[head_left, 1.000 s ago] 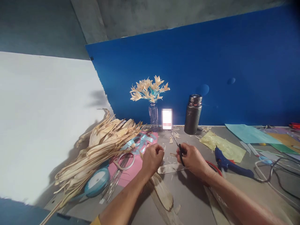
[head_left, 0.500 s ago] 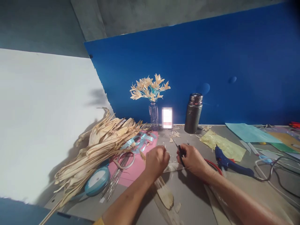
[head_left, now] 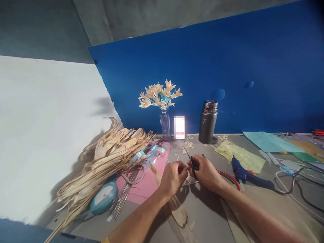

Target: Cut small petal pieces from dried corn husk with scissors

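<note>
My right hand point(head_left: 206, 172) is closed around small black scissors point(head_left: 191, 161), whose blades point up and away. Just left of it, my left hand point(head_left: 173, 177) is pinched shut on the end of a pale corn-husk strip point(head_left: 188, 181) lying on the grey table point(head_left: 202, 209). The two hands nearly touch over the strip. Another dried husk piece point(head_left: 178, 212) lies under my left wrist, and small husk trimmings are scattered on the table beyond the hands.
A pile of dried corn husks point(head_left: 106, 155) lies left, by a blue ribbon spool point(head_left: 103, 197), wires and pink paper point(head_left: 148, 180). A vase of husk flowers point(head_left: 162, 101) and a metal flask point(head_left: 208, 121) stand at the blue backboard. A blue glue gun point(head_left: 244, 172) and coloured papers lie right.
My left hand has slid right toward my right hand until they almost meet over the husk strip. The scissors have stayed in my right hand.
</note>
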The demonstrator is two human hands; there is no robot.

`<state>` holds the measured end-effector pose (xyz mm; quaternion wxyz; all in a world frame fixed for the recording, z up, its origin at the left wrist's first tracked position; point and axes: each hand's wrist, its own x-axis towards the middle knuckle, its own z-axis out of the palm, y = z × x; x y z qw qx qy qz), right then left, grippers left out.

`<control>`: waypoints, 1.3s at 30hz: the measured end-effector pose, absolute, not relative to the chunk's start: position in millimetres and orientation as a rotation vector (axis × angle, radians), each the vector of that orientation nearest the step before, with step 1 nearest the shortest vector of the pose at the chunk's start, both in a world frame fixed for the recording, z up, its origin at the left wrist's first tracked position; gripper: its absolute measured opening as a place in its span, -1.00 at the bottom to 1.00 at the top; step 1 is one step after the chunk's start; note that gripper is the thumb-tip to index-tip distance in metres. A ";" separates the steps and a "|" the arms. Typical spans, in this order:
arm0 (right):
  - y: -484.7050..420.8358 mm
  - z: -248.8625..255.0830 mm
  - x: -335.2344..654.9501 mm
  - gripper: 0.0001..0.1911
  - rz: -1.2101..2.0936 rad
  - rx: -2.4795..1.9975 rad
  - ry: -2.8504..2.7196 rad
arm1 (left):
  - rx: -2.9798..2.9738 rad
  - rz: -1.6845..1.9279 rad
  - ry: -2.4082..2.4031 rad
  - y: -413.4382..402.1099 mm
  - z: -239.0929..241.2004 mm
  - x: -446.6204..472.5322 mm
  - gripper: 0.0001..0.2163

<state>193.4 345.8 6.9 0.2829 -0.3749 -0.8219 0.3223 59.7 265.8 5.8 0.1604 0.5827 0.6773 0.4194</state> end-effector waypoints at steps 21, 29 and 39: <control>348.2 0.2 190.4 -0.93 0.764 -0.936 -2.196 | 1.599 1.155 2.047 263.8 5.1 62.9 -0.88; 352.1 6.2 193.7 -0.94 0.839 -0.976 -2.099 | 1.672 1.172 2.283 261.8 9.6 50.0 -0.82; 352.3 11.4 194.4 -0.92 0.921 -0.946 -2.026 | 1.698 1.101 2.314 266.9 5.6 46.8 -0.85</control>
